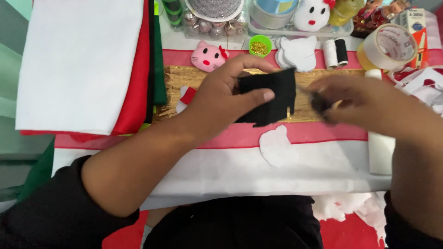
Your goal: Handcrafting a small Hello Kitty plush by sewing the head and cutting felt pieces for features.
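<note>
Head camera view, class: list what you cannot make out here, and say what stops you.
- Right hand: motion-blurred; the small dark thing in its fingers is unreadable.
- Black felt piece: the left hand covers its left edge.
- Tape roll: print too small.
- Containers along the top: cut off by the frame edge.

A single head-worn camera looks steeply down from above the person's lap, facing forward across the work table (323, 166). It sits close: forearms fill the lower frame, the table's far clutter reaches the top edge, and the stacked felt sheets (78, 64) run off the frame's top-left corner.
</note>
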